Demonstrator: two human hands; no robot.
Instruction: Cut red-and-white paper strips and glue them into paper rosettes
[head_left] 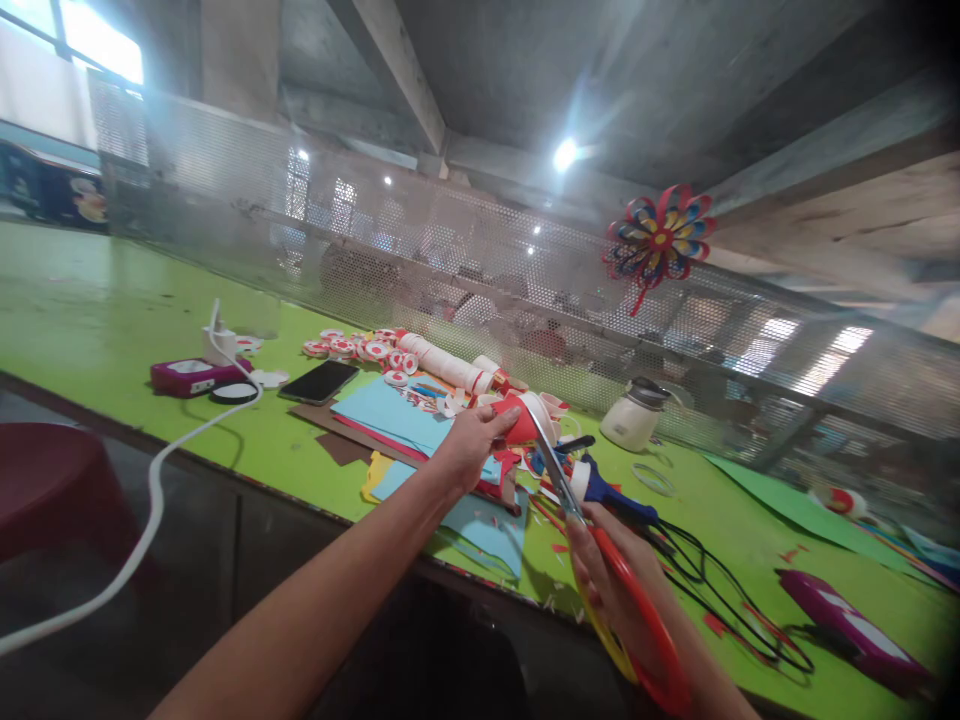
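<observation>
My left hand [480, 438] pinches a piece of red paper [517, 420] above the cluttered middle of the green table. In my right hand [611, 565] is a pair of scissors [559, 480] with red and yellow handles, pointing up and away from me. The blades reach the right side of the red paper; whether they are cutting it I cannot tell. A white ring-shaped piece [541, 415] shows right behind the blade tips. Light blue paper sheets [397, 415] lie under and left of my left hand. A blue-handled tool [619, 500] with a black cord lies beyond my right hand.
Rolled white tubes [442, 360] and several red-and-white paper discs [345, 345] lie behind the sheets. A phone [321, 381] and a purple power strip [196, 377] are at left. A white jug [634, 415] stands at right, before a perforated screen [450, 260] bearing a paper flower [661, 240].
</observation>
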